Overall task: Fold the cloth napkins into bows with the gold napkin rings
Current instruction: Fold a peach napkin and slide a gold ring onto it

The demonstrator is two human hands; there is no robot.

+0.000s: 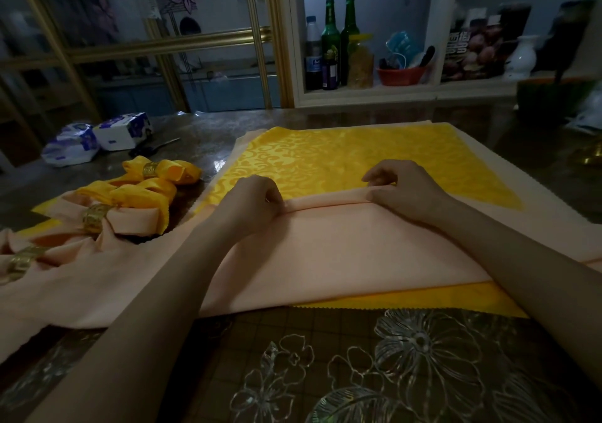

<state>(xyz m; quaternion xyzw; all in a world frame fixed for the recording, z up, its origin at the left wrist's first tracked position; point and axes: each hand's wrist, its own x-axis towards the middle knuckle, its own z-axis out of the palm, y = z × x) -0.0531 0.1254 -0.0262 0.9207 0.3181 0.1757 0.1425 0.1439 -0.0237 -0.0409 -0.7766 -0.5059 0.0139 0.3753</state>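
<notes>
Pleating the peach napkin: left hand and right hand pinch its fold; next, likely another even pleat.

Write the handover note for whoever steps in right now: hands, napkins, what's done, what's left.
Left hand: pinches the raised fold of the peach napkin.
Right hand: pinches the same fold, further right.
The peach napkin lies on a flat yellow napkin.
Done: several ringed bows piled at the left.
Left: finish folding this napkin and ring it, then likely the yellow one beneath.
</notes>
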